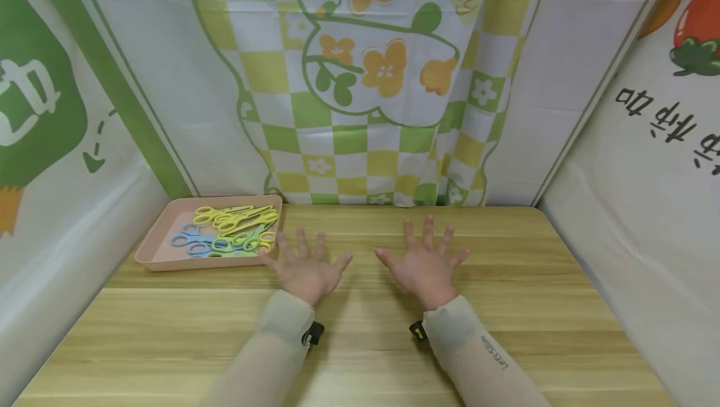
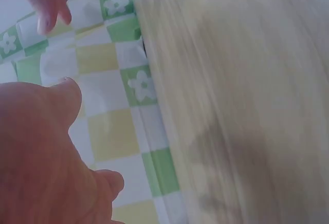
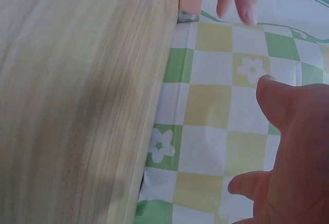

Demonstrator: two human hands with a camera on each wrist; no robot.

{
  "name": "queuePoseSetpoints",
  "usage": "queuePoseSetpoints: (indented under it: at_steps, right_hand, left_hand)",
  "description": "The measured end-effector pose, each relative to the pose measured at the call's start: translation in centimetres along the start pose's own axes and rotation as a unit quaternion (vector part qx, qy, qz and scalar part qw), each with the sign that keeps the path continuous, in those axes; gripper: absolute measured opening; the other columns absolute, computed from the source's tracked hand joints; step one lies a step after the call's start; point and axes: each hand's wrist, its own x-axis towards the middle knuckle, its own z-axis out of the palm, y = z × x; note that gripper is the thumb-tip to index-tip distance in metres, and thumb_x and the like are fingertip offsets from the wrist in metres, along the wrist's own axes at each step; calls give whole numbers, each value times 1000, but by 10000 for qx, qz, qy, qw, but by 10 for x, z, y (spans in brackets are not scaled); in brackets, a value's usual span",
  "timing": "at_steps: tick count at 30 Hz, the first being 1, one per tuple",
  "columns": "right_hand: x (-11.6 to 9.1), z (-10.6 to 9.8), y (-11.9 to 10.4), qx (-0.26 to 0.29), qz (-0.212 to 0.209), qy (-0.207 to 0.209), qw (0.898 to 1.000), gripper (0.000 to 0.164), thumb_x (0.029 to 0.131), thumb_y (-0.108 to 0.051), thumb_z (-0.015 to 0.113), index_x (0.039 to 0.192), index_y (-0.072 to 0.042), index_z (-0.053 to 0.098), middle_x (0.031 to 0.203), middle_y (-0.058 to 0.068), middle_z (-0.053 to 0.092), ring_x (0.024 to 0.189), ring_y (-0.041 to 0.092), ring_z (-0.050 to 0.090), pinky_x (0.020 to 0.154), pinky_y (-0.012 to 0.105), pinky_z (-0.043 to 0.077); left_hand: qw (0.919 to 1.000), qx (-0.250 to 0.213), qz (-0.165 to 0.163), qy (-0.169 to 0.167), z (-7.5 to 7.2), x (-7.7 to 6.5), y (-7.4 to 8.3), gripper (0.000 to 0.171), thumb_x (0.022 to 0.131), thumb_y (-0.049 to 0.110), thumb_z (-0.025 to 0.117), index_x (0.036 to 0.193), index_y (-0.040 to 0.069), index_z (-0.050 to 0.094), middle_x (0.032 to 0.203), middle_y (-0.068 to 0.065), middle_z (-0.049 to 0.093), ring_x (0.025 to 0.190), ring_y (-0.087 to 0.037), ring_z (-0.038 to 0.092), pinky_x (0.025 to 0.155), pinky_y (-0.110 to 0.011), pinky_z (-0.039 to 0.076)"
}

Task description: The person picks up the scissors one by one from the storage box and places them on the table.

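Both hands hover over the wooden table with fingers spread and hold nothing. The left hand (image 1: 308, 274) is nearest the pink tray (image 1: 157, 251), its outer finger overlapping the tray's right front corner in the head view; whether it touches cannot be told. Inside the tray lie several pairs of scissors: yellow scissors (image 1: 236, 219), blue scissors (image 1: 194, 238) and green scissors (image 1: 253, 238). To the right, the right hand (image 1: 426, 272) is apart from any object. In the wrist views, the left hand (image 2: 41, 157) and right hand (image 3: 298, 152) show beside the table edge.
The wooden table (image 1: 360, 357) reaches back to a checkered curtain (image 1: 349, 138). Printed white walls stand on both sides, the left wall (image 1: 73, 257) close to the tray and the right wall (image 1: 647, 219) along the table's right edge. A dark strap (image 1: 312, 334) sits at the left wrist.
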Motion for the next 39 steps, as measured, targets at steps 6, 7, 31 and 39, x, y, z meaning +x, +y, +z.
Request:
queuePoseSetpoints:
  at_steps: [6,7,31,39]
  right_hand:
    - [0,-1,6,-29,-3,-46,10000,110,75,-96,13,161,-27,15,164,16,-8,137,52,-24,90,81,-17]
    - [-1,-2,7,-22,3,-64,10000,111,75,-96,13,161,-27,15,164,16,-8,137,52,-24,91,81,-16]
    - [1,-3,24,102,31,-220,9997,112,75,-95,14,161,-23,16,163,20,-5,137,55,-22,91,82,-16]
    - [-1,-4,23,104,8,-255,9996,108,78,-93,16,161,-24,18,164,20,-1,139,56,-17,91,83,-13]
  left_hand:
    - [9995,-300,-95,28,-9,6,-29,103,83,88,7,162,23,13,163,-21,-6,136,-58,-23,88,-82,-19]
    - [9991,-406,-107,64,-10,8,-37,105,80,90,5,162,23,10,163,-21,-8,135,-57,-25,88,-82,-19]
    - [9762,-1983,-861,184,-37,40,-263,144,71,81,66,152,-6,-15,146,-49,-16,127,-71,-21,96,-81,-8]
    - [9699,-2380,-441,-267,-31,47,-280,147,74,73,72,144,-11,-26,138,-52,-28,127,-70,-21,99,-79,-2]
